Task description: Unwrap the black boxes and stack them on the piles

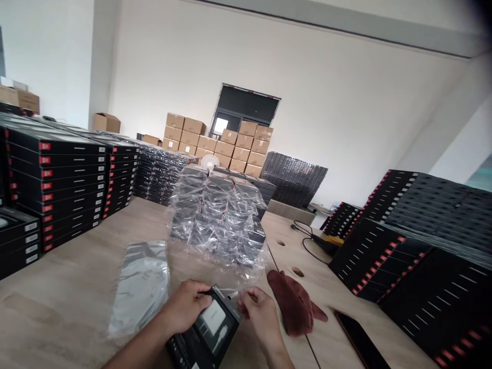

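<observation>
My left hand point(187, 306) grips the left side of a flat black product box point(209, 330) with a white item showing on its face. It lies low on the wooden table point(65, 287). My right hand point(258, 310) pinches thin clear plastic wrap at the box's upper right corner. Just beyond the hands stands a pile of plastic-wrapped boxes point(219, 220).
A stack of clear plastic bags point(142, 287) lies to the left. A dark red cloth point(294, 305) and a black phone point(361, 341) lie to the right. Tall stacks of black boxes point(57, 179) line the left and right point(423, 246). Cardboard cartons point(219, 141) stand at the back.
</observation>
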`<move>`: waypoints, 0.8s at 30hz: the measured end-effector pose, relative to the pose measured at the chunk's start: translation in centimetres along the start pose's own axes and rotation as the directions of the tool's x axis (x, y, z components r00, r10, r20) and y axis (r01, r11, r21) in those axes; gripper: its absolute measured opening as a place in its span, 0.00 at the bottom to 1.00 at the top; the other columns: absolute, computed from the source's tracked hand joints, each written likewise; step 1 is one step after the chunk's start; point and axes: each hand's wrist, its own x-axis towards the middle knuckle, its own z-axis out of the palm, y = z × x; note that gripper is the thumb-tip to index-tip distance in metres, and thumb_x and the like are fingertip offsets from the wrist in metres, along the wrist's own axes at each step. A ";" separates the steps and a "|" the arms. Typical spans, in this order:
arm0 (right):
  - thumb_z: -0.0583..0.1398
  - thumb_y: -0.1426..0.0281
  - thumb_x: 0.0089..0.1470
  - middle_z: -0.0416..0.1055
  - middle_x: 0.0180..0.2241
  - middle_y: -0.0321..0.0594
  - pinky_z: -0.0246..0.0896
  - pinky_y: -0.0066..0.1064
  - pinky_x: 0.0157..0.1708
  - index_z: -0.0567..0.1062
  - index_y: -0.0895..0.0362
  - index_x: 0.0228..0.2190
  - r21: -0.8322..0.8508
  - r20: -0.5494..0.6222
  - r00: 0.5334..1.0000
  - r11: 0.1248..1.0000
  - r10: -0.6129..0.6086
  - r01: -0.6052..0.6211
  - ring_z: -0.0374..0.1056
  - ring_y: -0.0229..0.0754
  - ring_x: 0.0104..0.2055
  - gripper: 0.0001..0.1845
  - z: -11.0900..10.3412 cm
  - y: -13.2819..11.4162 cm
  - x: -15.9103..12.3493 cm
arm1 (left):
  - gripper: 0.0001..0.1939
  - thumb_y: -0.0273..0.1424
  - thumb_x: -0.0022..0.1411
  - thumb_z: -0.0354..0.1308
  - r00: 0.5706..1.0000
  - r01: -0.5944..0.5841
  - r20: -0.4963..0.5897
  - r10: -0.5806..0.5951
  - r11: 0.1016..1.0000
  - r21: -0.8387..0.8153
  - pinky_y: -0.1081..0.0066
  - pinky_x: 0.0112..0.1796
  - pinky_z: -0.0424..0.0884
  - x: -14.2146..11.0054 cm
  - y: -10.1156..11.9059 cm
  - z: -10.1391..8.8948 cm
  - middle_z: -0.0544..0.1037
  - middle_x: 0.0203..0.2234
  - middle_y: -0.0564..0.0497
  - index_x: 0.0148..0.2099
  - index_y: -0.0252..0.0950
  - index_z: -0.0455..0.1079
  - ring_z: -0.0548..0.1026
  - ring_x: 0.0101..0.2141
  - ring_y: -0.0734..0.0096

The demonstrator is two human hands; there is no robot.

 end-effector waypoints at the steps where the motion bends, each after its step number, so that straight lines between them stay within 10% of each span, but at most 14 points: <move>1: 0.55 0.55 0.48 0.72 0.19 0.38 0.63 0.29 0.22 0.70 0.56 0.23 0.034 -0.028 0.999 0.999 -0.020 0.021 0.68 0.41 0.21 0.17 0.1 -0.2 0.0 | 0.18 0.35 0.55 0.52 1.000 -0.002 0.019 0.002 1.000 -0.020 0.69 0.44 0.67 0.0 0.2 -0.1 0.80 0.37 0.52 0.45 0.35 0.76 0.75 0.41 0.61; 5: 0.58 0.55 0.47 0.75 0.26 0.41 0.67 0.33 0.33 0.72 0.58 0.29 0.087 -0.128 0.988 0.991 -0.092 0.103 0.71 0.44 0.30 0.17 0.1 -0.9 0.1 | 0.18 0.35 0.57 0.50 0.999 -0.018 0.029 0.021 0.996 -0.087 0.70 0.41 0.67 0.0 0.5 -0.1 0.80 0.33 0.53 0.44 0.34 0.76 0.75 0.38 0.63; 15: 0.57 0.71 0.40 0.72 0.17 0.33 0.58 0.27 0.19 0.71 0.54 0.20 -0.001 -0.009 0.991 0.991 -0.131 0.131 0.68 0.41 0.20 0.03 0.0 -0.6 -0.3 | 0.20 0.33 0.57 0.52 0.981 -0.028 -0.194 0.002 0.991 -0.131 0.66 0.50 0.65 0.7 -0.6 0.2 0.76 0.48 0.48 0.51 0.36 0.73 0.72 0.48 0.60; 24: 0.60 0.60 0.45 0.74 0.22 0.40 0.66 0.32 0.24 0.70 0.56 0.26 0.215 -0.091 0.996 0.976 -0.006 0.026 0.72 0.45 0.26 0.12 -0.5 -1.5 -0.2 | 0.21 0.34 0.57 0.53 0.986 -0.010 -0.164 -0.009 0.993 -0.117 0.64 0.54 0.62 0.7 -1.3 0.5 0.73 0.51 0.47 0.53 0.35 0.71 0.69 0.52 0.59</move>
